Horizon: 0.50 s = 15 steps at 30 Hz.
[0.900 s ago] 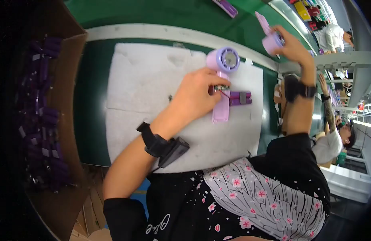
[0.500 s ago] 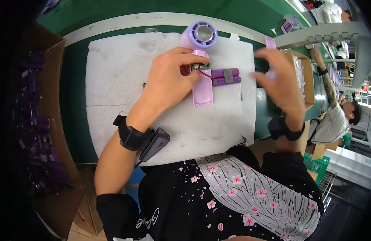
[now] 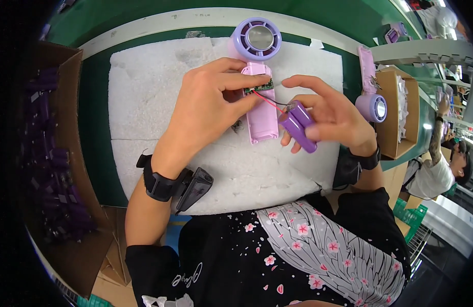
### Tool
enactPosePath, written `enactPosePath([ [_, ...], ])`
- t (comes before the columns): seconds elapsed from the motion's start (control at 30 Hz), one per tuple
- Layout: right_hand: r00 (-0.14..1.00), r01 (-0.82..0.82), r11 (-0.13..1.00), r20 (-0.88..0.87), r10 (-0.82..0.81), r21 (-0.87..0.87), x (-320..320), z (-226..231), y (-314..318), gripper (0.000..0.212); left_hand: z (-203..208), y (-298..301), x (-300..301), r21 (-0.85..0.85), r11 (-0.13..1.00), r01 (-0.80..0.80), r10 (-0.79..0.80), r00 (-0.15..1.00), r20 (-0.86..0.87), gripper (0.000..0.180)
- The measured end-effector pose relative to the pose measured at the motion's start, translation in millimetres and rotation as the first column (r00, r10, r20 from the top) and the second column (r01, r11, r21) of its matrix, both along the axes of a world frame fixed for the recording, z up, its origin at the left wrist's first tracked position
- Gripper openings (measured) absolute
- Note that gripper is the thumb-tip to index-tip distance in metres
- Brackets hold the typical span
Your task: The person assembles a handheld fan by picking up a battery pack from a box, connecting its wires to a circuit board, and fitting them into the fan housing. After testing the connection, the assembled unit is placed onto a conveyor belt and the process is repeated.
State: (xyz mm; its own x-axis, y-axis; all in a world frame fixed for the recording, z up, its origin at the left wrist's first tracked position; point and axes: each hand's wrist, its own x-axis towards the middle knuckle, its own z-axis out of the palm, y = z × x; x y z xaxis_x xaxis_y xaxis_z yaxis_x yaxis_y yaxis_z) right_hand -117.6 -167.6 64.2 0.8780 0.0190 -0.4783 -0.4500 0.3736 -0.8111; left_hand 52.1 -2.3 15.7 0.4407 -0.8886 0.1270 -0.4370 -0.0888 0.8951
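Left hand [image 3: 208, 94]'s pinching the circuit board [image 3: 265, 86] in the pink handle [image 3: 262, 124]; right hand [image 3: 341, 115]'s holding the purple batteries [image 3: 295, 132] just right of that pinch. Tug too hard, wires [image 3: 267, 102] could rip loose.

One head-worn fisheye here, aimed down from close above the left hand [image 3: 211, 97] and right hand [image 3: 341, 117], shirt [image 3: 298, 250] at 6 o'clock, green surface [image 3: 134, 13] toward 12.
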Motion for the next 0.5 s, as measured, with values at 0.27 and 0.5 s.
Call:
enactPosePath([
  [0.27,0.987,-0.152,0.988,0.046,0.153,-0.008,-9.2,-2.4,-3.7,0.087,0.3,-0.3,-3.7,-0.033,0.998,-0.045,0.048,0.993,0.103,0.034],
  [0.5,0.882,-0.084,0.611,0.227,0.414,-0.787,-6.7,-5.2,-7.5,0.085,3.3,-3.1,-5.9,-0.053,0.998,-0.038,0.045,0.987,0.153,0.032],
])
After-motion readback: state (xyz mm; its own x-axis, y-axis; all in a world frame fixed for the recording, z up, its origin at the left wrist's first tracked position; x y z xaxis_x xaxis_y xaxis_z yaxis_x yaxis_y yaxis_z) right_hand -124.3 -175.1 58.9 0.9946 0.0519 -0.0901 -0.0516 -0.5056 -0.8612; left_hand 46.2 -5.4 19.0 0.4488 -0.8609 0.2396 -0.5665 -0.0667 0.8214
